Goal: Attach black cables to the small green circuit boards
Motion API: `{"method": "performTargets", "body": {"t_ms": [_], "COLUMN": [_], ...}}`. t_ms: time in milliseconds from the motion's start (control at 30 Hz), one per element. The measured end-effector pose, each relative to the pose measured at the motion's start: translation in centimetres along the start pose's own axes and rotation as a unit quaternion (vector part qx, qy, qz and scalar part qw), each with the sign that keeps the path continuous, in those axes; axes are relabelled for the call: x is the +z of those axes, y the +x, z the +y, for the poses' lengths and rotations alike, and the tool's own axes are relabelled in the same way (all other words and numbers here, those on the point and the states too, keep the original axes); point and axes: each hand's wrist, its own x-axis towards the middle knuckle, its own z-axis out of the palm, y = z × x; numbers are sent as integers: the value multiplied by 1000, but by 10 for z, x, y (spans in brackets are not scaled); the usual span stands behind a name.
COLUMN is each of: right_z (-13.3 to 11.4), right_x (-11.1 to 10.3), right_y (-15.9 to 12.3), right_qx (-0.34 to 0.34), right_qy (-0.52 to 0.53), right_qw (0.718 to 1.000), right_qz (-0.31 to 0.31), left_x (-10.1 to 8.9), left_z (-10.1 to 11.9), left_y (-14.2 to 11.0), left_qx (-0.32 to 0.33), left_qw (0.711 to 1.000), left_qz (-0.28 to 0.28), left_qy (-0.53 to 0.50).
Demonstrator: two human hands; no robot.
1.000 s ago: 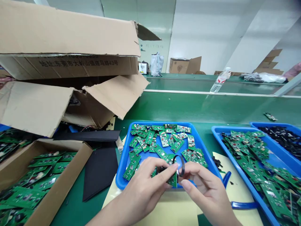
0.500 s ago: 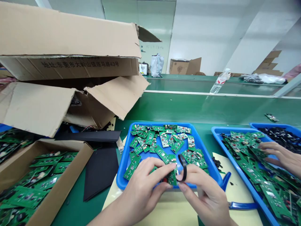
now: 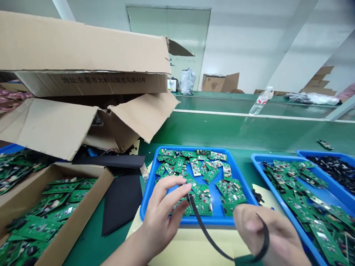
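Note:
A thin, flat black strip point(image 3: 206, 232) hangs in a long curve between my two hands, low over the front of the blue tray. My left hand point(image 3: 166, 207) pinches its upper end between thumb and fingertips. At the right, my right hand point(image 3: 267, 231) is closed and smeared by motion, with the other end of the strip curling round at its thumb. Just beyond my left fingers, green circuit boards point(image 3: 203, 207) lie in the blue tray point(image 3: 191, 221). Whether a board is still behind my left fingers is hidden.
Another blue tray point(image 3: 257, 166) of boards stands right, beyond it a tray of black parts point(image 3: 331, 166). Left are a cardboard box point(image 3: 91, 199) of boards, black sheets point(image 3: 122, 203) and large cartons point(image 3: 83, 48). A water bottle point(image 3: 260, 101) stands on the ledge behind.
The black strip, a curled loop beside a board in my left hand before, is now stretched out. My right hand has moved right and down. Another person's hand at the right tray has gone.

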Motion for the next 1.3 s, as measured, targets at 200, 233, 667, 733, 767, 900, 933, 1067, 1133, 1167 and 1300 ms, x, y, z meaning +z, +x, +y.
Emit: {"method": "performTargets", "body": {"t_ms": [200, 233, 667, 733, 767, 900, 933, 1067, 1133, 1167, 1300], "right_z": [9, 11, 14, 16, 17, 21, 21, 23, 23, 22, 24], "right_x": [7, 9, 28, 28, 28, 25, 25, 22, 23, 23, 26], "right_y": [13, 14, 7, 8, 7, 5, 5, 5, 6, 7, 6], "right_qx": [97, 121, 275, 278, 282, 311, 318, 328, 312, 301, 266], "right_qy": [67, 73, 18, 33, 39, 69, 76, 53, 13, -3, -19], "right_qw": [981, 980, 958, 958, 957, 946, 943, 940, 947, 951, 961], "right_qz": [156, 139, -80, -61, -54, -57, -59, -76, -77, -75, -71], "left_x": [4, 4, 8, 9, 8, 6, 6, 4, 4, 4, 6], "left_z": [-1, -1, 1, 1, 2, 5, 6, 9, 9, 9, 11], "left_y": [-4, -5, -3, -2, -2, -2, -2, -1, 0, 0, 2], "left_qx": [52, 62, 68, 55, 48, -6, -26, -107, -151, -172, -225], "left_qw": [998, 997, 993, 993, 993, 989, 986, 969, 958, 952, 934], "left_qz": [-32, -38, -76, -86, -94, -148, -162, -194, -204, -209, -217], "left_qy": [14, 21, 65, 52, 43, -15, -34, -105, -134, -145, -173]}}
